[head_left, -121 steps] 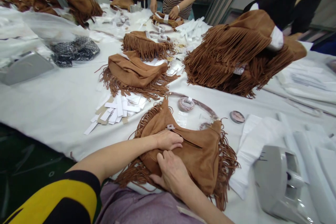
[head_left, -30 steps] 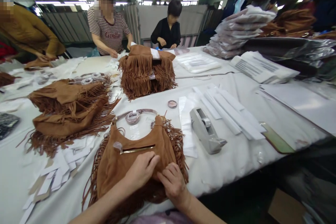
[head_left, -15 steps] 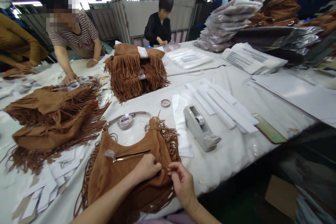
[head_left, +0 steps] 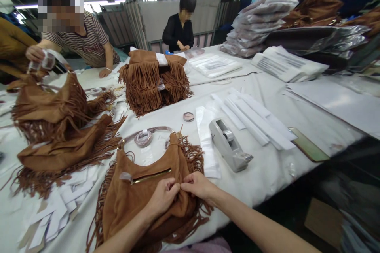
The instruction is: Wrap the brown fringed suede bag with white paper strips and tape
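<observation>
A brown suede fringed bag (head_left: pixel 136 197) lies flat on the white table (head_left: pixel 267 166) just in front of me, zip side up, with its wrapped strap curving away behind it. My left hand (head_left: pixel 162 197) rests on the bag's right side with the fingers curled and pinching the suede. My right hand (head_left: pixel 197 185) meets it from the right, fingers closed on the same spot near the bag's edge by the fringe.
A grey tape dispenser (head_left: pixel 230 145) and white paper strips (head_left: pixel 255 120) lie right of the bag. More fringed bags pile at the left (head_left: pixel 65 142) and centre (head_left: pixel 154 81). A person in a striped shirt lifts one bag (head_left: pixel 53 95). Packed stacks (head_left: pixel 258 27) stand behind.
My right hand moved left and closed on the bag beside my left hand. The person in the striped shirt raised a bag off the left pile.
</observation>
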`<state>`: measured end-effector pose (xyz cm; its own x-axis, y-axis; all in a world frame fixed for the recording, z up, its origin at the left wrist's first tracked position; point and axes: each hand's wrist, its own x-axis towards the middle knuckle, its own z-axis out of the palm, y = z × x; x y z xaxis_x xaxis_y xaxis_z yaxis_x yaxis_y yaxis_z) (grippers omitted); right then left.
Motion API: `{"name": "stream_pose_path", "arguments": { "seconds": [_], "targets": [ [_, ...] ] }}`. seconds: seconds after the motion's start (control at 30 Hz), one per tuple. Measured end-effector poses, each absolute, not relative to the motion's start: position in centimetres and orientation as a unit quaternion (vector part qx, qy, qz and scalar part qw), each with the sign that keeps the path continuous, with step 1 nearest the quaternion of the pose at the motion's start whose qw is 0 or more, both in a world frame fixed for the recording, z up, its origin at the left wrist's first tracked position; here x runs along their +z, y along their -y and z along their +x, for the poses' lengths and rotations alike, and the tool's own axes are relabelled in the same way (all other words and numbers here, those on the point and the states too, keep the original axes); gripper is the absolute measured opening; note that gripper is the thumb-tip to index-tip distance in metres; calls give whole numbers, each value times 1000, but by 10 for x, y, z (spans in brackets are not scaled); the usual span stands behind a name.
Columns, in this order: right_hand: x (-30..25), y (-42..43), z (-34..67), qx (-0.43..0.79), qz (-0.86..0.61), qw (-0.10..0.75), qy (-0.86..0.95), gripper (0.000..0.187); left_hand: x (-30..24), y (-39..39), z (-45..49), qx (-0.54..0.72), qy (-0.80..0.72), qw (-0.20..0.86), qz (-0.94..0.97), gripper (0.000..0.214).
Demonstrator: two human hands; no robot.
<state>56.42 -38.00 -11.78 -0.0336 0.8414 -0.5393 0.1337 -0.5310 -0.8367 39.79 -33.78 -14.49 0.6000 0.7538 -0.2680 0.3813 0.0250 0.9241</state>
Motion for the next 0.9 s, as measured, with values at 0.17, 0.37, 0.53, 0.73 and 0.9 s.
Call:
{"name": "stream_pose_path", "arguments": {
  "seconds": [0.17, 0.37, 0.53, 0.73, 0.9],
  "targets": [
    [-119, 373, 559, 663, -608, 300, 318, 9, -147, 336, 396, 179, -401, 580, 687, 31],
    [-126, 375, 547, 626, -646, 342, 272, 7, -143, 335, 396, 179, -402, 565, 698, 34],
    [-129, 376, 545, 590, -674, 368, 250, 11, -141, 334, 396, 174, -407, 541, 715, 34],
    [-126, 376, 559, 588, -679, 368, 238, 12, -144, 335, 397, 185, -414, 540, 709, 36],
    [-124, 380, 567, 645, -637, 313, 285, 18, -141, 338, 394, 193, -411, 571, 684, 39]
  ]
}}
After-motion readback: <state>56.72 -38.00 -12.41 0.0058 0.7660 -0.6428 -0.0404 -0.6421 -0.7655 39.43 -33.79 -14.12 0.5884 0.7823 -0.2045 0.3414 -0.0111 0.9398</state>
